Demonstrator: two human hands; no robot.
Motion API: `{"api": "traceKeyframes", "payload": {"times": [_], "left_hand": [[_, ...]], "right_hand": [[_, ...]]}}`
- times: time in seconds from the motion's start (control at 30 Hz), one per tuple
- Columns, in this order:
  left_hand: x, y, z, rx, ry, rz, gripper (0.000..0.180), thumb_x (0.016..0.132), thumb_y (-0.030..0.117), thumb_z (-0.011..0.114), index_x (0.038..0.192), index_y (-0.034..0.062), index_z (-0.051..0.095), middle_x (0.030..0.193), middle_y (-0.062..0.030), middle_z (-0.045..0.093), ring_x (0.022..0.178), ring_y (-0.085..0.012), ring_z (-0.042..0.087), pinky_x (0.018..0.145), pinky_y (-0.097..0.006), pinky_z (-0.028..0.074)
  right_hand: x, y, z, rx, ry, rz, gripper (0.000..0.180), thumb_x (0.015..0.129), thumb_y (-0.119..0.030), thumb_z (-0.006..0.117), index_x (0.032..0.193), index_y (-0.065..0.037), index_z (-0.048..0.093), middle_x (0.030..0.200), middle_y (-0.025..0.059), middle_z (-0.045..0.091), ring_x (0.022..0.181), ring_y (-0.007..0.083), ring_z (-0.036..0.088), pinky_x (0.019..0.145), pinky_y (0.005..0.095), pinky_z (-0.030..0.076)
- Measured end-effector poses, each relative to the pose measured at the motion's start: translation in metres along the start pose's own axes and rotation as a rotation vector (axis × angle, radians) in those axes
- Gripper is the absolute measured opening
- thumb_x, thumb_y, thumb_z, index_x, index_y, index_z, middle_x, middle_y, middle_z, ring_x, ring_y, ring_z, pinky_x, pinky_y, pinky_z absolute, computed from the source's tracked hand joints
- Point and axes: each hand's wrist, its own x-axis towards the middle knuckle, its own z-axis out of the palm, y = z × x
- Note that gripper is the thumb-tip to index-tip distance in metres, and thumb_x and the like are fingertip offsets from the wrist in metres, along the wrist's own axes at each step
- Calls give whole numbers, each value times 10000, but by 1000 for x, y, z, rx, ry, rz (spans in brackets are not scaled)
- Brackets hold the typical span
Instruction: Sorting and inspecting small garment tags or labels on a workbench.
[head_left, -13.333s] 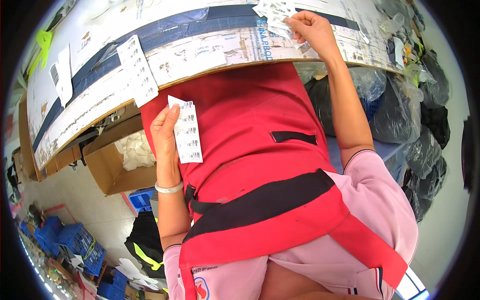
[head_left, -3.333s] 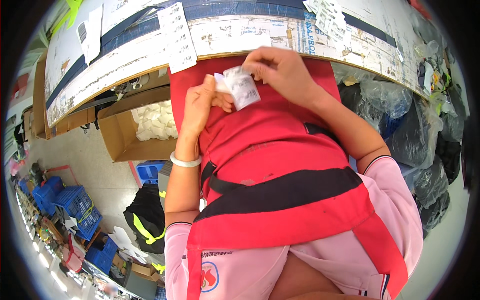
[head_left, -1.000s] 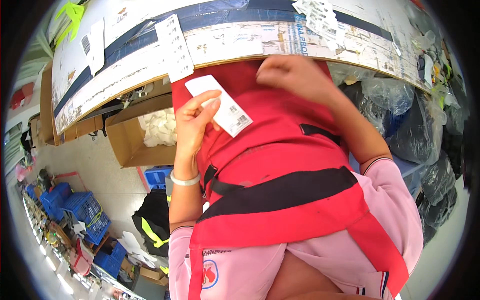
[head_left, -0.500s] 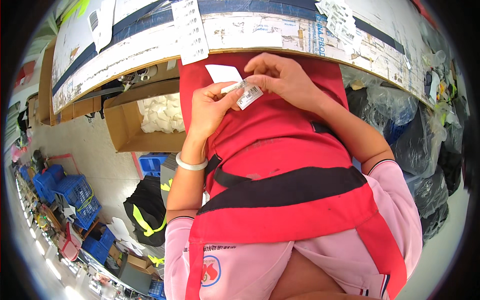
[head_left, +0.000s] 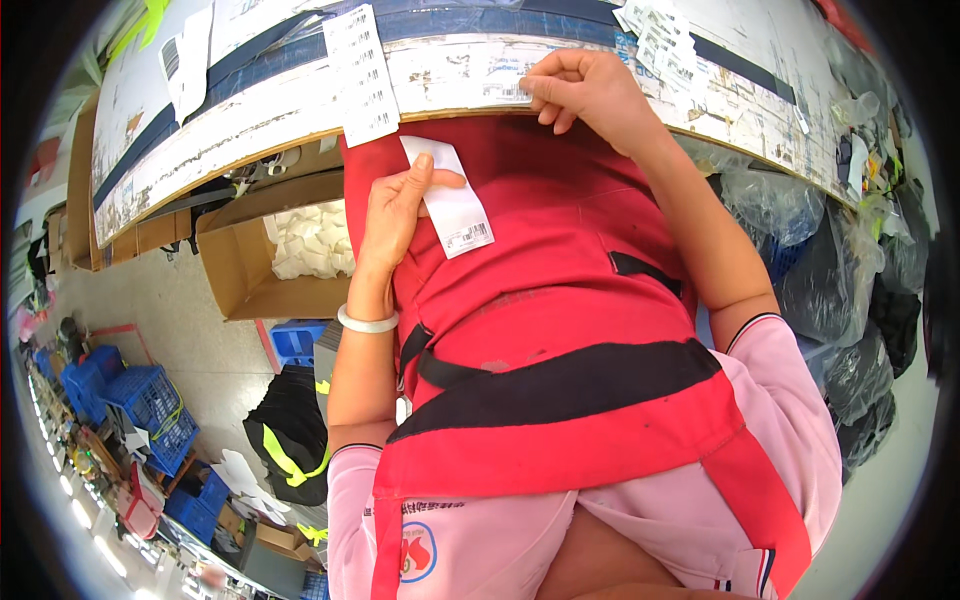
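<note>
My left hand holds a white sheet of labels against my red apron, thumb on its top. My right hand is raised at the front edge of the worktable, fingertips pinched on a small label stuck to the table's edge. A long strip of labels hangs over the table edge, left of that hand. More loose labels lie on the tabletop to the right.
An open cardboard box with white pieces stands under the table at the left. Blue crates and a black and yellow bag sit on the floor. Dark plastic bags pile up at the right.
My right hand has left the label sheet and gone up to the table edge. My left hand has kept the sheet, now lying flat against the apron.
</note>
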Motion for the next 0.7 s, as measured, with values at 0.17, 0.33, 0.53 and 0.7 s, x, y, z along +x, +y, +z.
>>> {"api": "traceKeyframes", "payload": {"times": [0.17,0.33,0.53,0.7], "left_hand": [[3,-3,0,11,0,-20,449,961,363,511,885,-38,699,785,-87,675,677,-119,623,626,-224,503],[3,-2,0,1,7,-26,403,948,337,546,881,-27,704,779,-75,672,666,-103,609,607,-215,487],[3,-4,1,19,24,-21,380,942,330,560,878,-13,710,766,-53,668,653,-84,589,597,-201,467],[3,-4,1,35,24,-19,362,939,319,569,878,-9,711,758,-40,665,644,-71,579,579,-194,448]], "right_hand": [[11,2,-5,-13,7,59,187,856,-202,660,886,-17,648,727,25,629,609,70,587,527,199,492],[16,0,-3,3,-23,102,185,845,-208,673,872,-27,648,721,21,627,607,70,586,530,195,493],[19,3,-2,7,-34,117,187,840,-215,677,859,-31,646,712,16,623,604,73,587,531,192,493],[19,2,-1,-1,-36,108,189,840,-215,676,856,-29,646,707,15,618,599,75,587,529,192,492]]}}
